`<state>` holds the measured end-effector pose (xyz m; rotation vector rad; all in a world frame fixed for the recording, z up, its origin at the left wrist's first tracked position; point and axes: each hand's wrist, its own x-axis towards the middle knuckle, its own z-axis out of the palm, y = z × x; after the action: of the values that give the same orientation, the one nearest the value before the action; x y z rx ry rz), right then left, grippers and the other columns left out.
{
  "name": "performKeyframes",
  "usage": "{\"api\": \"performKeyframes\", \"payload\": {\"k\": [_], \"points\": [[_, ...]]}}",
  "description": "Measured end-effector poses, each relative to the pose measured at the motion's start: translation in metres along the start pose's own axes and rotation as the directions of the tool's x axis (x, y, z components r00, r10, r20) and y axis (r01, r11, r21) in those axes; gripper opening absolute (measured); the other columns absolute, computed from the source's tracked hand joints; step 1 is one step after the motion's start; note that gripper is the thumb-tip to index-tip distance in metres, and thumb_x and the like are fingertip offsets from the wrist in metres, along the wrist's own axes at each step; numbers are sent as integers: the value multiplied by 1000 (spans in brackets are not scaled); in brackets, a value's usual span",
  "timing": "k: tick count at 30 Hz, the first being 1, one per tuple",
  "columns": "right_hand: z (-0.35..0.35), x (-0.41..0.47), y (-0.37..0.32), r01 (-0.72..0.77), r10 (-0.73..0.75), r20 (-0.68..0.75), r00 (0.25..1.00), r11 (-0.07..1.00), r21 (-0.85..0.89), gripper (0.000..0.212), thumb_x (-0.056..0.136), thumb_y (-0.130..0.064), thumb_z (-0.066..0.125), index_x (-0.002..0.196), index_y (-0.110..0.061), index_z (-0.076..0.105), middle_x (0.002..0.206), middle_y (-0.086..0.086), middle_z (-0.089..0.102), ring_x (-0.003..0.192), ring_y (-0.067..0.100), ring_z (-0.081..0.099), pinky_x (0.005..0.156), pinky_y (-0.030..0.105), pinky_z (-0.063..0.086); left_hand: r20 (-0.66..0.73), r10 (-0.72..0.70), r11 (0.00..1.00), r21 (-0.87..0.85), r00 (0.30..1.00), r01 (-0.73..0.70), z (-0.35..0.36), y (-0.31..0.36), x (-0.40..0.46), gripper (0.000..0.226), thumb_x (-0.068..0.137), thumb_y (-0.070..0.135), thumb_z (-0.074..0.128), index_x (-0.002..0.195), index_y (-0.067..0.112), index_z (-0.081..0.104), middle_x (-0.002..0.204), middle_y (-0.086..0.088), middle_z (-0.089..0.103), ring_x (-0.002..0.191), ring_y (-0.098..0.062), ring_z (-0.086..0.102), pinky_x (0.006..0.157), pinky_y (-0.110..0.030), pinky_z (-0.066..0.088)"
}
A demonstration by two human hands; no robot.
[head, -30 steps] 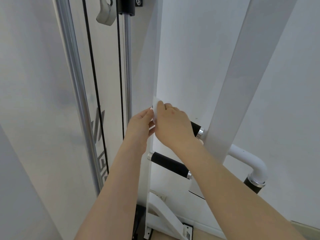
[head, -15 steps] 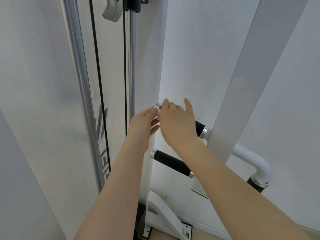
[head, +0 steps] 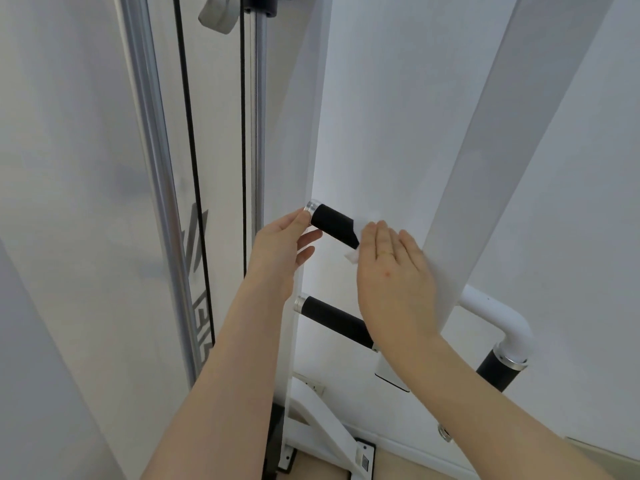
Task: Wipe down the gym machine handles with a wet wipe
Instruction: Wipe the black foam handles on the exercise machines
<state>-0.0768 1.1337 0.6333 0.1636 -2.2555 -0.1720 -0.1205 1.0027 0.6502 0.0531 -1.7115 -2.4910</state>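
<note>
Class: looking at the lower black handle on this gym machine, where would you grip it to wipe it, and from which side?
Wrap around the lower black handle mid-grip, coming from its free silver-capped left end; its right end passes behind the right hand, probably toward the white frame.

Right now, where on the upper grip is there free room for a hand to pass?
The upper grip is bare between the left hand at its cap and the wipe under the right hand. Toward the post it is crowded.

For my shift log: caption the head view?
Right hand presses white wet wipe around upper black foam handle; left hand steadies its end.
</note>
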Motion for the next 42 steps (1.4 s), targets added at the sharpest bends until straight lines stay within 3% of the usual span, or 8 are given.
{"api": "performKeyframes", "payload": {"k": [12,15,18,20,22,28,35,42], "points": [[12,-12,-15,244,-198,-287,937,960,136,41,80,2,35,103,-1,68,108,14,69,94,25,68,77,32,53,-18,12,997,71,1000,-11,-4,6,-2,24,91,28,56,108,14,66,101,2,70,87,-10,65,79,-24,50],[17,-20,-26,-15,-18,60,998,862,507,25,78,9,52,94,-3,66,86,10,70,70,26,65,56,28,51,-42,43,991,126,998,-37,-1,8,-5,19,93,25,54,108,16,63,103,1,69,91,-12,65,79,-25,51],[18,1,-42,-794,327,741,587,56,605,22,96,-10,40,97,-1,61,91,17,65,76,29,59,71,34,49,-14,69,978,197,998,-65,0,8,-9,17,91,23,57,106,22,65,104,3,69,93,-12,65,84,-28,51],[16,17,-50,-642,151,933,328,-689,337,20,98,-14,42,95,-4,59,90,13,65,77,24,61,82,34,49,12,85,971,224,996,-86,-1,8,-10,11,90,22,58,97,26,66,100,4,68,91,-10,63,84,-26,49],[16,34,-54,-261,-10,915,404,-960,104,19,97,-8,42,104,-1,58,92,11,65,86,22,63,93,33,47,12,115,967,228,993,-114,-1,8,-8,15,89,19,59,100,21,68,93,8,68,83,3,64,74,-12,50],[11,22,-46,168,-110,804,584,-953,-252,20,95,-3,43,98,4,61,83,20,68,87,26,64,76,37,52,15,103,974,201,995,-104,-1,7,-9,15,89,19,59,102,22,67,88,14,65,92,0,60,90,-21,41],[9,39,-47,-68,-76,891,448,-996,-51,21,94,-6,46,109,3,58,84,10,64,82,18,60,94,37,47,14,97,977,190,995,-98,-2,4,-4,24,90,20,58,112,17,66,105,-1,70,101,-16,64,92,-33,50],[15,14,-31,127,-91,752,653,-966,-227,26,82,8,51,106,6,60,88,21,69,90,28,67,77,35,57,24,93,978,186,995,-96,-1,-1,0,27,90,25,58,117,20,62,105,6,68,95,-11,65,84,-26,52]]}}
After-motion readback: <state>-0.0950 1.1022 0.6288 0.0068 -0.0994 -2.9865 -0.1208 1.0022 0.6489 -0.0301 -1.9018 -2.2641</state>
